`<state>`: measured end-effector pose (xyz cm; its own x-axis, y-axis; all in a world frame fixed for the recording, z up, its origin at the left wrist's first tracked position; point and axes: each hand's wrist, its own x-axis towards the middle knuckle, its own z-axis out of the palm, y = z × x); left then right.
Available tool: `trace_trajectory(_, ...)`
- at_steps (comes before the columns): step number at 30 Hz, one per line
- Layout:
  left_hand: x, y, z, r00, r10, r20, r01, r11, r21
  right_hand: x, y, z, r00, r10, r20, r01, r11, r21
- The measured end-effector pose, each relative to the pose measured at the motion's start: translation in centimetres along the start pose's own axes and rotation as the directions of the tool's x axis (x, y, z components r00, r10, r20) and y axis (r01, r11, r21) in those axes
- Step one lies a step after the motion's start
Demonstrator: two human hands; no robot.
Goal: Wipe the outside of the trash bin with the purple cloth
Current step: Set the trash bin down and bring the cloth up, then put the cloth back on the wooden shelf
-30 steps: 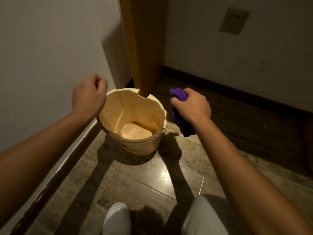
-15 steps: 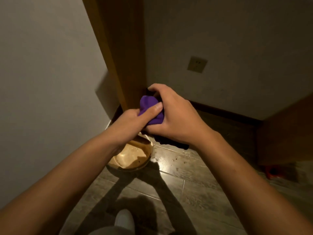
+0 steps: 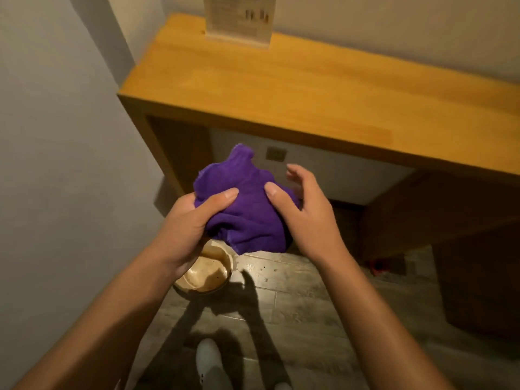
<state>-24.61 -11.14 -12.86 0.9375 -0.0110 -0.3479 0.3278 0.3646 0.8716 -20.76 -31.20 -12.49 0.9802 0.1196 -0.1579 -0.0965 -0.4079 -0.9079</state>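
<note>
The purple cloth (image 3: 244,209) is bunched up in mid-air between both hands. My left hand (image 3: 185,232) grips its left side, thumb on top. On the right side my right hand (image 3: 306,218) presses its thumb into the cloth while its fingers spread loosely behind. Far below on the floor stands the beige trash bin (image 3: 205,277), with only part of its rim and stained inside showing under my left wrist. Neither hand touches the bin.
A wooden desk (image 3: 281,80) runs along the back wall, with a light standing sign (image 3: 239,21) on it. A grey wall (image 3: 56,164) is close on the left. Under the desk is a wall socket (image 3: 276,153). My white shoe (image 3: 209,361) rests on the tiled floor.
I have risen, so the bin now looks small and far below and the desk top is in view. Both hands lifted the cloth, which has opened from a tight ball into a looser bundle.
</note>
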Motion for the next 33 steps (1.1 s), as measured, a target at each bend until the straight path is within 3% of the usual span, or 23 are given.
trace_trajectory(1,-0.4,1.5,0.6,1.0,0.011,0.002,-0.011,1.0,0.002,-0.7,-1.4,-0.4,0.99,0.141,0.024,-0.143,0.977,0.157)
trace_trajectory(3,-1.2,4.0,1.4,1.0,0.024,-0.001,-0.024,0.999,0.025,-1.6,-4.1,-0.6,0.908,0.348,0.234,-0.419,0.74,0.526)
trace_trajectory(4,-1.6,4.8,1.7,1.0,0.027,-0.006,-0.026,0.999,0.045,-2.3,-5.2,-0.6,0.889,0.34,0.307,-0.458,0.625,0.633)
trace_trajectory(5,-1.7,5.9,2.1,1.0,0.027,0.001,-0.027,0.998,0.057,-2.7,-6.2,-0.7,0.897,0.31,0.314,-0.44,0.576,0.689)
trace_trajectory(7,-1.7,7.8,2.6,0.999,0.032,0.004,-0.032,0.997,0.073,-2.7,-8.3,-1.2,0.928,0.29,0.236,-0.366,0.58,0.728)
trace_trajectory(10,-1.1,10.3,3.1,0.999,0.031,0.011,-0.033,0.99,0.135,-1.8,-10.6,-2.4,0.949,0.29,0.126,-0.291,0.645,0.707)
trace_trajectory(15,2.4,13.6,4.3,0.999,-0.044,0.0,0.044,0.998,0.039,2.3,-13.1,-3.9,0.961,0.276,-0.005,-0.203,0.721,0.663)
trace_trajectory(21,9.2,16.1,3.6,0.99,-0.013,-0.141,0.054,0.955,0.292,10.3,-13.5,-3.4,0.958,0.262,-0.116,-0.164,0.833,0.528)
trace_trajectory(25,14.0,17.0,2.0,0.979,0.042,-0.199,0.061,0.872,0.485,15.4,-12.7,-2.0,0.956,0.25,-0.155,-0.161,0.886,0.436)
trace_trajectory(33,19.7,16.4,0.5,0.961,0.224,-0.16,0.008,0.557,0.83,21.8,-10.3,-1.2,0.926,0.27,-0.264,-0.248,0.962,0.115)
